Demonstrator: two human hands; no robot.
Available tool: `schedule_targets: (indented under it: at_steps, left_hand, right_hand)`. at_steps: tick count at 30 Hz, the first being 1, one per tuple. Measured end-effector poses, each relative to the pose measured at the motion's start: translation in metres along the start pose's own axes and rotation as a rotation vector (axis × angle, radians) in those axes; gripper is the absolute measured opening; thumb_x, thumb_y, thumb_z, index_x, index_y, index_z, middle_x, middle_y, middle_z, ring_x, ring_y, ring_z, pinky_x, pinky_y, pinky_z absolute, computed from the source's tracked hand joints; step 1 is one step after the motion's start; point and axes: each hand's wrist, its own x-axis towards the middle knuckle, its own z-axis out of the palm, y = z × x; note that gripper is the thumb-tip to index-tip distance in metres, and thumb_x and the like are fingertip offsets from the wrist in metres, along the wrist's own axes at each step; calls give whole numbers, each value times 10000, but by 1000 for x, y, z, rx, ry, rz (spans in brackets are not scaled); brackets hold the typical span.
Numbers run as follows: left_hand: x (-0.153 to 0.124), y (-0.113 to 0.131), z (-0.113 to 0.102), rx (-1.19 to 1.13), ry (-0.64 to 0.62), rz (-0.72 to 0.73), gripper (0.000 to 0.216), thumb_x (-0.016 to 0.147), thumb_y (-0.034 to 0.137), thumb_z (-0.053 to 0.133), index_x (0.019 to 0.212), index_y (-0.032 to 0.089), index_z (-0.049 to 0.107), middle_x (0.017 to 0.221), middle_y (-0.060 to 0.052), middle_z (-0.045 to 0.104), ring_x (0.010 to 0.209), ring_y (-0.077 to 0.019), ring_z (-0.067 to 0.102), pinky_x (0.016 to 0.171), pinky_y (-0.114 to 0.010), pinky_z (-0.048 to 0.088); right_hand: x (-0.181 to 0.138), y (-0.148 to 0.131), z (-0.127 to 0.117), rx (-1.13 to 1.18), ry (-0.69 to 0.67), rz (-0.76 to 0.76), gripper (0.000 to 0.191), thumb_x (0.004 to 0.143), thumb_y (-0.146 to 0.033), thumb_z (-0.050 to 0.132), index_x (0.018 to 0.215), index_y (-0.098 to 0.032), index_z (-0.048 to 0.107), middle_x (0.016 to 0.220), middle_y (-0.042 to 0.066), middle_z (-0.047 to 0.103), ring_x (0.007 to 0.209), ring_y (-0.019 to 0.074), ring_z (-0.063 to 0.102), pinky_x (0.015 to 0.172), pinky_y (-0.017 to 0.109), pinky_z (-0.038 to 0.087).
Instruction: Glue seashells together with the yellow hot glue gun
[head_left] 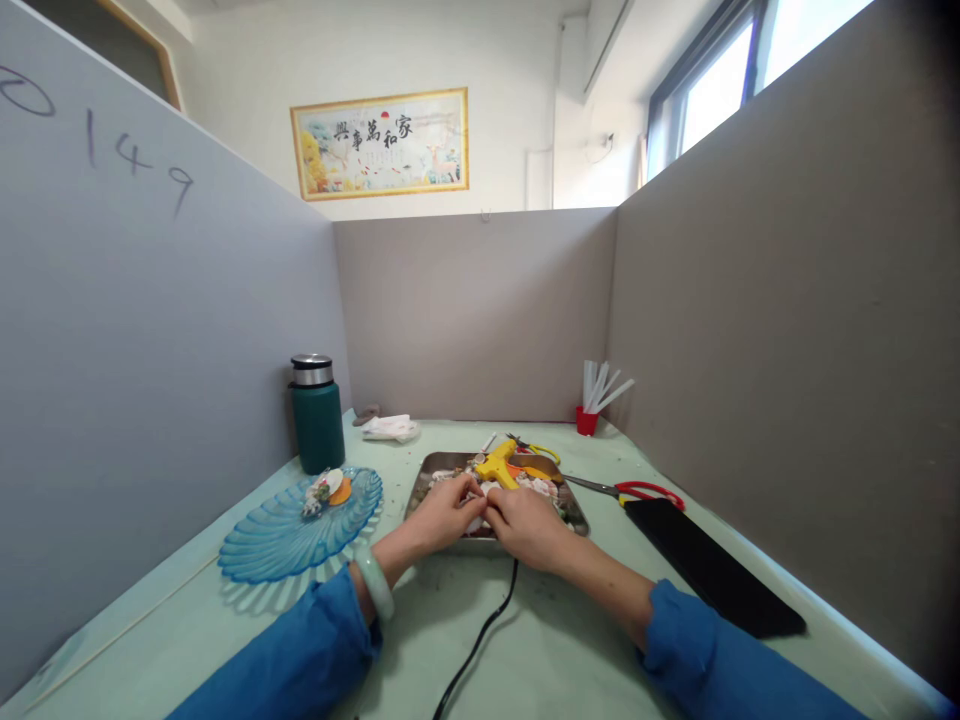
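Over the tray [480, 547], hands [448, 511] [527, 524] together

A craft cubicle

Grey partitions [472, 310] box in one table [420, 625], office-style, with numerals [135, 155] handwritten on the left one. Glue gun [496, 465], tray [480, 547] and scissors [651, 488] suggest a craft workroom. Above the partitions show a framed print [380, 143] and window [716, 92].
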Motion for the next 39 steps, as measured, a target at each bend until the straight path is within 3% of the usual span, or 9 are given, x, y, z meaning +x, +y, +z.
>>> schedule_targets:
  at_steps: [39]
  left_hand:
    - [1,1,-1,-14,2,-12,200,789,297,436,770,152,573,700,-7,570,652,-129,490,573,-216,334]
  right_hand:
    - [0,1,2,9,9,-19,365,901,-378,294,979,-192,598,857,65,642,761,179,558,614,263,280]
